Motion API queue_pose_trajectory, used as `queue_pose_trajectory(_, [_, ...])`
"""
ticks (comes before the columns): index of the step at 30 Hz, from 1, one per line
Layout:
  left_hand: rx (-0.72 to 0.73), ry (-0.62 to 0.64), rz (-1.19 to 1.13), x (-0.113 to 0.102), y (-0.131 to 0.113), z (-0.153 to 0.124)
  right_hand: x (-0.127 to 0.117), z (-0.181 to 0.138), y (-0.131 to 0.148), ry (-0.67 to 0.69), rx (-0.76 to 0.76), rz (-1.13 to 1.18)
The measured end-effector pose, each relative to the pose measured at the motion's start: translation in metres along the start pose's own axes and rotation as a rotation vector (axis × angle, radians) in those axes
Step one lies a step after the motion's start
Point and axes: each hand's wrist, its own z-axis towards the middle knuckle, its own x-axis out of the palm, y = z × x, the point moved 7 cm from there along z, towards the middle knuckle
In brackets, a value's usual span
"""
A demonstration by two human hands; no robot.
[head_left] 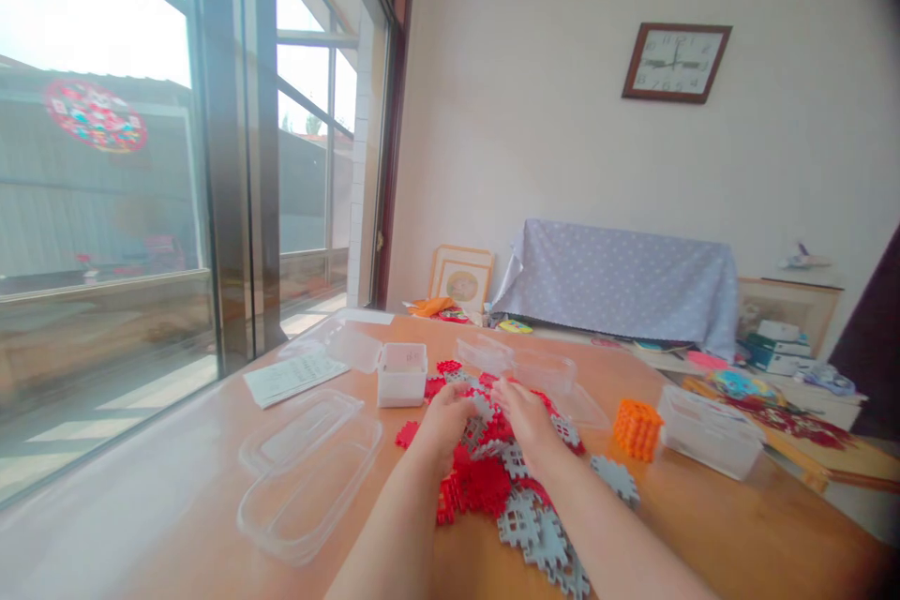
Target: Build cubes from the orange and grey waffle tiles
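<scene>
A heap of flat interlocking plastic pieces lies on the wooden table (703, 525), red ones (485, 486) mixed with grey ones (541, 539). Both my hands rest on top of the heap. My left hand (442, 422) has its fingers curled down into the pieces. My right hand (524, 417) sits beside it, fingers bent onto the red and grey pieces. What each hand grips is hidden under the fingers. An orange cube built of such pieces (637, 428) stands to the right of my right hand.
A clear container and lid (309, 478) lie at the left. A small white box with open lid (400, 373) and a paper sheet (292, 377) sit behind. More clear boxes (710, 431) stand right and behind the heap. A window runs along the left; a covered sofa stands by the wall.
</scene>
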Motion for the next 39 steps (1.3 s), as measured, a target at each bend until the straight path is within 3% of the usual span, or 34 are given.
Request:
queue_pose_trajectory(5, [-0.002,0.001,0.041,0.004,-0.007,-0.011,-0.012,-0.027,-0.004,0.031,0.01,-0.022])
queue_pose_trajectory(11, [0.045,-0.029,0.072,0.007,-0.009,-0.012,-0.033,-0.052,0.003,-0.022,-0.059,-0.207])
queue_pose_trajectory(17, [0.065,-0.142,0.071,-0.007,-0.021,-0.013,-0.048,-0.062,0.015,-0.034,-0.102,-0.773])
queue_pose_trajectory(21, [0.065,-0.191,0.038,-0.011,-0.029,-0.018,-0.033,-0.069,0.02,0.025,-0.145,-1.038])
queue_pose_trajectory(27, [0.151,-0.199,0.026,-0.011,-0.035,-0.018,0.001,-0.078,0.024,0.252,-0.234,-0.801])
queue_pose_trajectory(32, [0.142,-0.105,0.015,-0.001,-0.032,-0.019,-0.025,-0.06,0.023,0.007,-0.254,-0.798])
queue_pose_trajectory(36, [0.093,-0.012,-0.007,0.013,-0.03,-0.027,-0.035,-0.051,0.007,0.036,-0.148,-0.716])
queue_pose_trajectory(39, [0.062,0.033,-0.031,0.023,-0.029,-0.033,-0.036,-0.056,0.016,-0.017,-0.211,-0.584])
